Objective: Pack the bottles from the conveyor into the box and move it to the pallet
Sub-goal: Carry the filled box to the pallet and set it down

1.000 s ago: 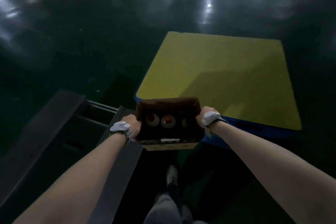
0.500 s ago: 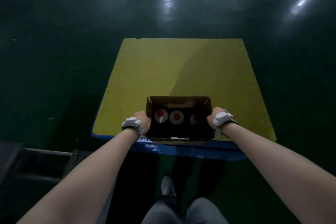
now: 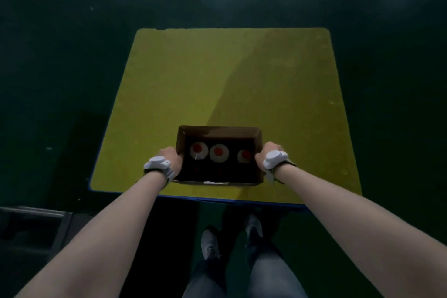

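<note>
An open brown cardboard box (image 3: 219, 132) is over the near edge of the yellow-topped, blue-sided pallet (image 3: 242, 75). Inside it stand three bottles with red caps (image 3: 219, 151), seen from above. My left hand (image 3: 170, 158) grips the box's left wall and my right hand (image 3: 269, 153) grips its right wall. Both wrists wear white bands. Whether the box rests on the pallet or hangs just above it cannot be told.
Dark green glossy floor surrounds the pallet. A dark metal frame (image 3: 31, 227) lies at the lower left. My two feet in grey shoes (image 3: 210, 244) stand just before the pallet's blue near edge (image 3: 217, 199).
I have turned and stepped toward the pallet; the box held in both hands has moved from off the pallet's corner to over its near middle.
</note>
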`<state>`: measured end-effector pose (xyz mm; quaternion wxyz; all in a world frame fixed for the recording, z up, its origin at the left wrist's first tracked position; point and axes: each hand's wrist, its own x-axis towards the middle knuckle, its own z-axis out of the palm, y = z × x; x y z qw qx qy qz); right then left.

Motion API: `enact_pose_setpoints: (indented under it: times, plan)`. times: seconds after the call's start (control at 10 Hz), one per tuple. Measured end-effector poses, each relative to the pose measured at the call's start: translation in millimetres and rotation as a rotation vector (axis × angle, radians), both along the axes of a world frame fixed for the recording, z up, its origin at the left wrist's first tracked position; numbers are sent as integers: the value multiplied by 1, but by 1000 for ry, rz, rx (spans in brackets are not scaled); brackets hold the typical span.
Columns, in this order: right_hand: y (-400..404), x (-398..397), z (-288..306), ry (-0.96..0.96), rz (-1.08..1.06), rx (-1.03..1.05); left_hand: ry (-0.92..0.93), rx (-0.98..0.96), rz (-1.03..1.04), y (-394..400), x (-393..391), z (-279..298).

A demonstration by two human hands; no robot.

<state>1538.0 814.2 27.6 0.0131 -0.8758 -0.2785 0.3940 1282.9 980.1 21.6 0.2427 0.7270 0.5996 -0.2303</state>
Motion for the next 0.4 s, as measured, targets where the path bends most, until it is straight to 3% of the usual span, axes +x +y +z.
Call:
enact_pose_setpoints:
  times: [0.4]
  plan:
    - [41, 25, 9, 122, 227, 34, -7, 88, -55, 20, -4, 32]
